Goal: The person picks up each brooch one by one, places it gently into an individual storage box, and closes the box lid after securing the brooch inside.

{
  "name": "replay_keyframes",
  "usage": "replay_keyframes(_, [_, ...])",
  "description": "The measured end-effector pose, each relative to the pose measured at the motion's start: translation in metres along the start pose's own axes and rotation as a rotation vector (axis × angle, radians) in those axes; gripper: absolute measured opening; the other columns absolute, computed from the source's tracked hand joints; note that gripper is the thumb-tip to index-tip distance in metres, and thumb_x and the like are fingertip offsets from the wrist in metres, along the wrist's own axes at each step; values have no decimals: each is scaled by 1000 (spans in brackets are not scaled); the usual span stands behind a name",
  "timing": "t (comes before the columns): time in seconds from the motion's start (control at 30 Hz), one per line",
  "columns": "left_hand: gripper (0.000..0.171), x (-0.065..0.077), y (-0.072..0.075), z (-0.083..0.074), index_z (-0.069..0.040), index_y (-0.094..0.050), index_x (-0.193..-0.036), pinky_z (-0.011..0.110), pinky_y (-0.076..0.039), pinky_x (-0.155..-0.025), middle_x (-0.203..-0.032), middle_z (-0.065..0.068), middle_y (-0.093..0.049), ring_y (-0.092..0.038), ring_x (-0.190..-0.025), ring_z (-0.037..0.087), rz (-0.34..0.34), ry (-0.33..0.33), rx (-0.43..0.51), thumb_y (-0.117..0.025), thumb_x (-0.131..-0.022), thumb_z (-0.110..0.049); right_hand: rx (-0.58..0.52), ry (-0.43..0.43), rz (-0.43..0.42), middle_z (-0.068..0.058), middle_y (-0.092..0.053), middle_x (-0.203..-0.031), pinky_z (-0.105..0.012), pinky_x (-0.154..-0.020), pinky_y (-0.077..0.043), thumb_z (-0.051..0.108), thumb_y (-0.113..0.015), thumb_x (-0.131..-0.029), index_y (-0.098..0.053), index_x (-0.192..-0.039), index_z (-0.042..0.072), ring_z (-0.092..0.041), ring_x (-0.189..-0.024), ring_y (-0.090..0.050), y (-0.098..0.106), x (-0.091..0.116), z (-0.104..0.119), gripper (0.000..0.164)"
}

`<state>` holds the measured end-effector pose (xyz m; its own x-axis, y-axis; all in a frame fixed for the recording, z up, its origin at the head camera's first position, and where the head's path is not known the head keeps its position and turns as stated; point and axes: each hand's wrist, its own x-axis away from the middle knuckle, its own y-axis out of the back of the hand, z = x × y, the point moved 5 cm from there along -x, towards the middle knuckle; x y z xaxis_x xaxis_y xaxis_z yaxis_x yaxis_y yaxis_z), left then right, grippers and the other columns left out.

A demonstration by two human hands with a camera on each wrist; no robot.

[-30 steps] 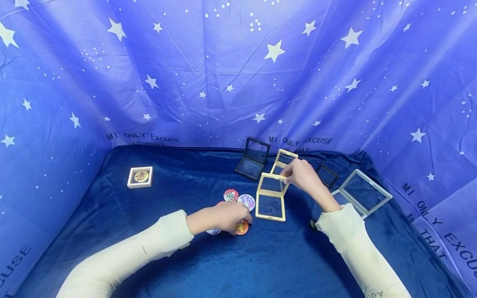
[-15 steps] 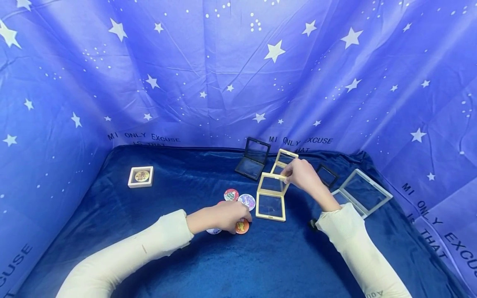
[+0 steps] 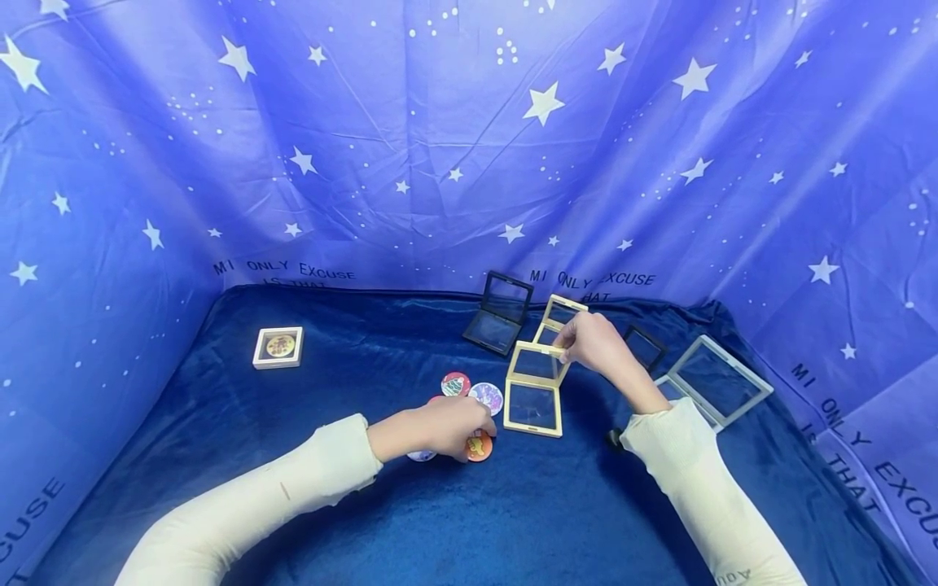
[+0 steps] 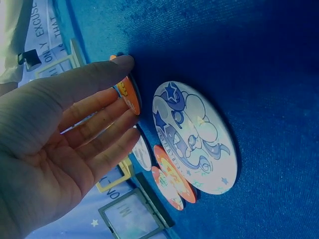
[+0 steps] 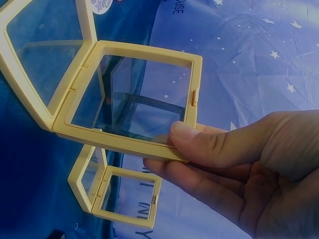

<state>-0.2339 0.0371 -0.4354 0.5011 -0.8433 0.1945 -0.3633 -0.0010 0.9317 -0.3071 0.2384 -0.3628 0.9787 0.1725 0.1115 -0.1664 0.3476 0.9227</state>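
Observation:
My left hand is over a cluster of round badges, its thumb and fingertips gripping the edges of an orange one. Close by lie a large white-and-purple badge, a red tree badge and a pale purple badge. Part of the cluster is hidden under the hand in the head view. With thumb on one face and fingers behind, my right hand pinches the upper corner of a cream hinged display frame. That frame is unfolded, its clear-windowed lower half low over the blue cloth.
Behind the held frame stands a smaller cream frame. A black hinged frame, a small black frame and a large pale grey frame stand around it. Far left lies a white-framed case holding a gold disc. Starry curtains enclose the table.
Both hands stay in place, the left at the orange badge and the right on the cream frame. The head view shifts only slightly.

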Motion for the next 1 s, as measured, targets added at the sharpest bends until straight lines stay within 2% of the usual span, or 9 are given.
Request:
replay_keyframes(0.3, [44, -2, -1, -1, -13, -75, -119, 22, -54, -86, -112, -3, -75, -63, -95, 4, -10, 39, 31, -90, -78, -19, -11, -25, 18, -17, -78, -99, -48, -82, -59, 0, -79, -85, -80, -98, 1, -30, -88, -73, 1, -3, -2, 13])
replay_keyframes(0.53, [46, -2, -1, -2, -14, -75, -120, 24, -54, -89, -114, -3, -74, -64, -99, 5, -10, 81, 25, -90, -78, -24, -6, -31, 21, -17, -78, -100, -48, -82, -59, 1, -79, -85, -80, -99, 1, -30, -88, -73, 1, -4, -1, 14])
replay_keyframes(0.77, [46, -5, -3, -2, -14, -75, -119, 25, -54, -88, -113, -2, -74, -65, -99, 6, -16, 83, -11, -91, -77, -25, -2, -33, 28, -16, -78, -97, -47, -82, -59, 1, -79, -85, -80, -98, 1, -28, -86, -73, 1, -5, -1, 13])
replay_keyframes(1.0, [45, -7, -2, -3, -13, -76, -117, 23, -54, -85, -110, -3, -75, -65, -95, 5, -9, 90, 3, -91, -76, -25, -1, -39, 27, -15, -78, -96, -48, -82, -59, 1, -79, -84, -80, -98, 1, -28, -85, -73, 1, -5, -1, 13])
